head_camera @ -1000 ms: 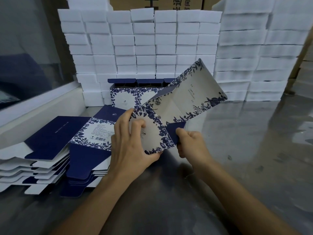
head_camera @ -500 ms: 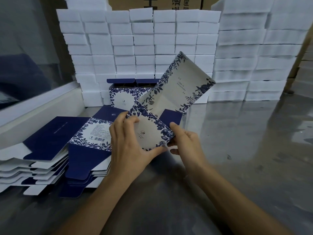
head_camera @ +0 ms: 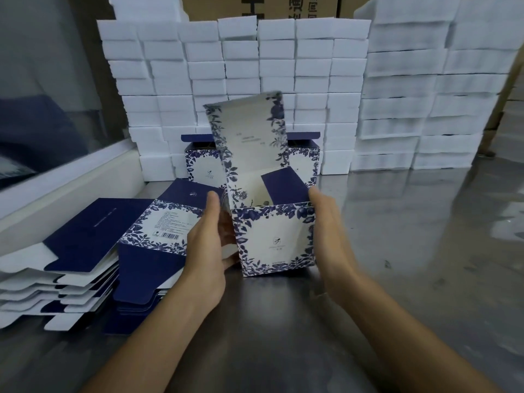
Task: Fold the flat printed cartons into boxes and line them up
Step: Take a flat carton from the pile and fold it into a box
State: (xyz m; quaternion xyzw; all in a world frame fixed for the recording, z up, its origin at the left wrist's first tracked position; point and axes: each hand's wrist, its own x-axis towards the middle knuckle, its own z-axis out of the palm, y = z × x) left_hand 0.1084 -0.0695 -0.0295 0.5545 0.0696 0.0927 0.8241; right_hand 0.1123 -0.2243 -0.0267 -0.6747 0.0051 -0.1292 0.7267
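A blue-and-white floral carton (head_camera: 273, 239) stands upright on the steel table, squared into a box with its lid flap raised and a navy side flap showing inside. My left hand (head_camera: 208, 251) lies flat against its left wall, fingers straight. My right hand (head_camera: 330, 234) lies flat against its right wall, fingers straight. Behind it stand folded boxes (head_camera: 201, 163) with open lids. Two piles of flat cartons (head_camera: 153, 231) lie to the left.
Walls of stacked white foam blocks (head_camera: 283, 66) close off the back and right rear. A white ledge (head_camera: 71, 182) under a window runs along the left. The shiny steel table (head_camera: 411, 251) stretches to the right.
The carton was held tilted in the air, half open, pinched by both hands. Now it stands upright on the table as a box, and both hands have flattened against its sides.
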